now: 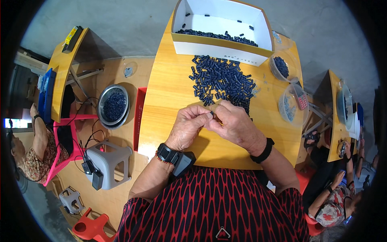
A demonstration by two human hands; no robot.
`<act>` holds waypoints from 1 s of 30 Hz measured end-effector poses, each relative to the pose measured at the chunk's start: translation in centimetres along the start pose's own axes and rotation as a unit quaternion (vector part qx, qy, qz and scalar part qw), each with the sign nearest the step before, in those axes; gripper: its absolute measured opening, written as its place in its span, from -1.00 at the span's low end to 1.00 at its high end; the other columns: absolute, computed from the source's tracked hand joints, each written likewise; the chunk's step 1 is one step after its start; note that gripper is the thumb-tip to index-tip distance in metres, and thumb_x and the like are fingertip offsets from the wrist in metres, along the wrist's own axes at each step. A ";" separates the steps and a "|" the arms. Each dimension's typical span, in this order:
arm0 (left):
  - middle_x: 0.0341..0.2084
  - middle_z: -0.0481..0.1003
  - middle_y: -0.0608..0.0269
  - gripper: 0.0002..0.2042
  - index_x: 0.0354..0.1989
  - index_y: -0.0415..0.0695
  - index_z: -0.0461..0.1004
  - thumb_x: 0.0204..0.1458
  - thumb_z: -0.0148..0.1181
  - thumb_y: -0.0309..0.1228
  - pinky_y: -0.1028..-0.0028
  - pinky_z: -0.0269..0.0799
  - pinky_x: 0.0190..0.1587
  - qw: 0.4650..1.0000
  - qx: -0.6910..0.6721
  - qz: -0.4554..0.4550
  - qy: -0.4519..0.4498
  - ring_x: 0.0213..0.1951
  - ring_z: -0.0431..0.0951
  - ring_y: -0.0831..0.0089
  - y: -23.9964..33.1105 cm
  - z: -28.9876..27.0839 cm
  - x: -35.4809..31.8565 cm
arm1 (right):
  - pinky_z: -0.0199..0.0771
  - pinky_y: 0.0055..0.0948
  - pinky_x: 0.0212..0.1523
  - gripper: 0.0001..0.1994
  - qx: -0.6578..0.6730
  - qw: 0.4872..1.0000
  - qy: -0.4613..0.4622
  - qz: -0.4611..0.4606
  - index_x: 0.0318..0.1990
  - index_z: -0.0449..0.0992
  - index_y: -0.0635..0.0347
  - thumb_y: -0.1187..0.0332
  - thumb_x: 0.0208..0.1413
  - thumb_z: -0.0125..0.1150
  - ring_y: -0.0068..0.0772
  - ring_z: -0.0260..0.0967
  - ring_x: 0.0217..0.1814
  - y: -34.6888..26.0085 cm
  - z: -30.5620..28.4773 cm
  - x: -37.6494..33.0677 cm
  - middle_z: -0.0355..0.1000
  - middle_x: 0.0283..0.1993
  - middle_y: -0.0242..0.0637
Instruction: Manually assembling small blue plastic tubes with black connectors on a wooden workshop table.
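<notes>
Together the left hand (188,126) and right hand (234,123) pinch one small dark piece (212,114), the loose pile (223,80) lying at twelve o'clock, nearer the right.

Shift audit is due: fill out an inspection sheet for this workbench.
Surface: yellow wooden table, bare wood around the work.
Job's things: loose pile of small dark parts mid-table; one small dark piece pinched between both hands.
Clutter: white-lined cardboard box with more parts at the far edge; two clear bowls, right side.
Hands: left hand and right hand meet, fingers closed on the piece; dark bands on both wrists.
Cables: black leads on the floor by the grey stool.
Surroundings: metal bowl of parts at left; other people seated at neighbouring tables.
</notes>
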State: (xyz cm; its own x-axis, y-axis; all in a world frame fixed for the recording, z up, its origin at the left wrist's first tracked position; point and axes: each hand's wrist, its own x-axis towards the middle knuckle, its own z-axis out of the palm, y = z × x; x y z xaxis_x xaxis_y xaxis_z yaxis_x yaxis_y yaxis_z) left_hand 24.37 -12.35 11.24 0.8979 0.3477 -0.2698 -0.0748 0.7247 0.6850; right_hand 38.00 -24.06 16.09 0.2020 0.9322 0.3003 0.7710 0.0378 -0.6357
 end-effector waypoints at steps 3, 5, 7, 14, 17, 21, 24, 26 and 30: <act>-0.38 0.56 0.21 -0.94 -0.26 -0.29 0.52 0.14 0.15 -0.60 0.49 0.51 -0.16 1.000 0.008 0.006 -0.010 -0.33 0.57 0.48 -0.1 0.1 0.0 | 0.45 -0.21 -0.44 -0.82 -0.037 0.999 -0.017 -0.010 -0.42 0.37 0.29 0.45 -0.06 0.29 -0.07 0.39 -0.46 -0.2 -0.2 -0.3 0.28 -0.43 -0.13; -0.38 0.56 0.21 -0.94 -0.26 -0.29 0.52 0.13 0.15 -0.61 0.49 0.51 -0.16 1.000 0.008 0.007 -0.019 -0.33 0.56 0.48 -0.2 0.1 0.1 | 0.44 -0.23 -0.44 -0.83 -0.043 0.999 -0.020 -0.017 -0.41 0.38 0.29 0.44 -0.04 0.28 -0.10 0.39 -0.46 0.0 -0.1 -0.5 0.28 -0.43 -0.14; -0.38 0.56 0.22 -0.95 -0.26 -0.29 0.52 0.13 0.15 -0.61 0.50 0.51 -0.16 1.000 0.019 0.007 -0.009 -0.33 0.56 0.49 -0.3 -0.2 0.1 | 0.44 -0.24 -0.45 -0.84 -0.049 0.998 -0.023 -0.024 -0.40 0.39 0.28 0.43 -0.02 0.27 -0.13 0.39 -0.45 0.1 -0.2 -0.5 0.28 -0.43 -0.15; -0.40 0.55 0.25 -0.96 -0.29 -0.28 0.51 0.13 0.14 -0.61 0.49 0.49 -0.17 1.000 0.025 -0.008 -0.002 -0.35 0.55 0.51 0.0 -0.2 0.1 | 0.45 -0.26 -0.41 -0.84 -0.062 0.996 -0.040 -0.053 -0.38 0.41 0.29 0.40 0.03 0.24 -0.17 0.39 -0.39 0.0 -0.5 -0.7 0.29 -0.42 -0.17; -0.41 0.55 0.25 -0.96 -0.31 -0.27 0.51 0.14 0.13 -0.61 0.48 0.49 -0.18 1.000 0.030 -0.005 -0.009 -0.35 0.54 0.52 0.1 0.4 0.1 | 0.45 -0.25 -0.40 -0.84 -0.018 0.999 -0.028 -0.032 -0.36 0.43 0.29 0.39 0.04 0.25 -0.14 0.40 -0.38 0.3 -0.5 -0.7 0.31 -0.42 -0.16; -0.39 0.56 0.19 -0.96 -0.31 -0.25 0.49 0.15 0.11 -0.58 0.49 0.51 -0.22 0.999 0.041 0.007 0.003 -0.37 0.57 0.49 0.1 0.7 0.0 | 0.44 -0.21 -0.36 -0.86 0.035 0.997 -0.021 0.062 -0.29 0.46 0.27 0.40 0.06 0.24 -0.07 0.42 -0.34 -0.7 -2.2 -1.2 0.35 -0.40 -0.12; -0.38 0.56 0.14 -0.97 -0.31 -0.24 0.47 0.16 0.11 -0.57 0.50 0.53 -0.27 0.998 0.069 0.010 0.008 -0.38 0.59 0.47 0.0 0.6 -0.3 | 0.42 -0.17 -0.30 -0.89 0.000 0.991 0.084 0.108 -0.25 0.46 0.26 0.46 0.08 0.19 0.01 0.42 -0.29 1.9 -3.3 -3.5 0.38 -0.35 -0.06; -0.37 0.56 0.12 -0.97 -0.31 -0.24 0.47 0.17 0.11 -0.57 0.50 0.53 -0.30 0.997 0.080 0.017 0.009 -0.38 0.60 0.47 -0.2 0.5 -0.6 | 0.40 -0.16 -0.28 -0.91 -0.041 0.981 0.110 0.153 -0.25 0.46 0.28 0.49 0.09 0.16 0.05 0.41 -0.26 3.5 -5.3 -4.3 0.38 -0.33 -0.03; -0.34 0.56 0.11 -0.97 -0.30 -0.22 0.46 0.16 0.13 -0.55 0.48 0.53 -0.32 0.998 0.063 0.031 -0.010 -0.39 0.59 0.47 0.2 0.5 -0.9 | 0.37 -0.12 -0.24 -0.94 -0.100 0.965 0.140 0.197 -0.29 0.44 0.33 0.57 0.08 0.08 0.15 0.37 -0.23 5.9 -7.2 -4.8 0.38 -0.31 0.01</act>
State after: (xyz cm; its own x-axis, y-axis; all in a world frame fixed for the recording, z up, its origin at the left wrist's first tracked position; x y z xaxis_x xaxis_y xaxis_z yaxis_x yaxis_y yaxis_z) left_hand 23.83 -12.86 11.95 0.9023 0.3756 -0.2116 -0.0761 0.6220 0.7793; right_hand 45.94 -30.94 16.00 0.6368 0.7253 0.2616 0.6964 -0.3954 -0.5989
